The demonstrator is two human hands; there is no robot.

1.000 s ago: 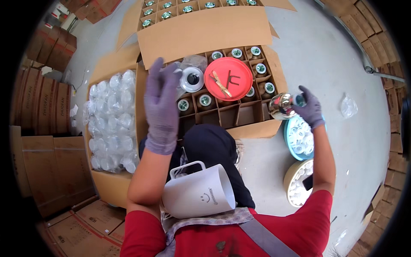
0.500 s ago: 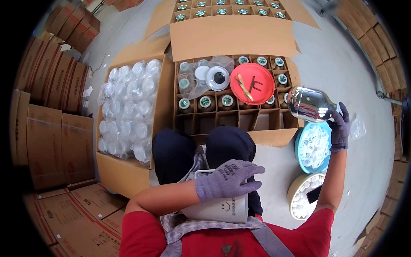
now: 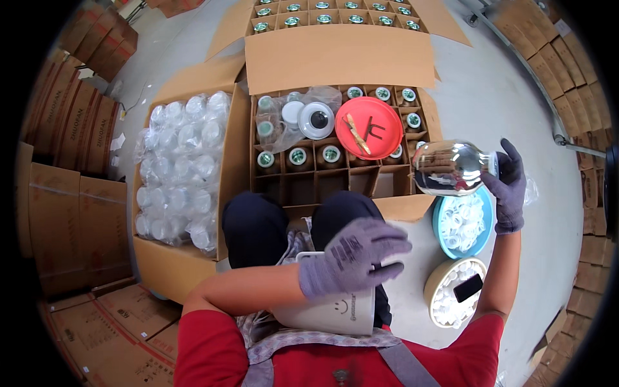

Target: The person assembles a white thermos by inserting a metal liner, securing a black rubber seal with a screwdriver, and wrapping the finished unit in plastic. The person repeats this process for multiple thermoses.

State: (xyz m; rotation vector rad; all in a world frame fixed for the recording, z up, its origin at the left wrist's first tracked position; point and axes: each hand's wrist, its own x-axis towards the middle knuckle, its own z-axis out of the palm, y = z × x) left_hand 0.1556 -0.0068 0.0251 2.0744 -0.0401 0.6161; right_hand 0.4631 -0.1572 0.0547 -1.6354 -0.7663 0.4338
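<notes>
My right hand (image 3: 508,187), in a grey glove, grips a silvered glass flask liner (image 3: 451,169) by its narrow neck. The liner lies nearly level, its rounded body pointing left over the right edge of the divided carton (image 3: 403,205). Over my lap, my gloved left hand (image 3: 353,258) is held above a white bin (image 3: 338,313), fingers curved and thumb apart, slightly blurred. A pale patch shows between its fingers and thumb; I cannot make out an object there. On the carton's dividers rest a red plastic lid (image 3: 369,128) with small tools on it and a white round lid (image 3: 316,120).
A carton of plastic-wrapped clear pieces (image 3: 177,171) stands left. On the right floor are a blue basin (image 3: 441,222) of white rings and a cream basin (image 3: 431,293) of white caps with a phone (image 3: 468,288) on top. Stacked cartons (image 3: 80,232) line both sides.
My left hand has lifted slightly and its fingers have bent. The right hand has turned the liner a little, bringing it lower and more level. The whole view has shifted slightly.
</notes>
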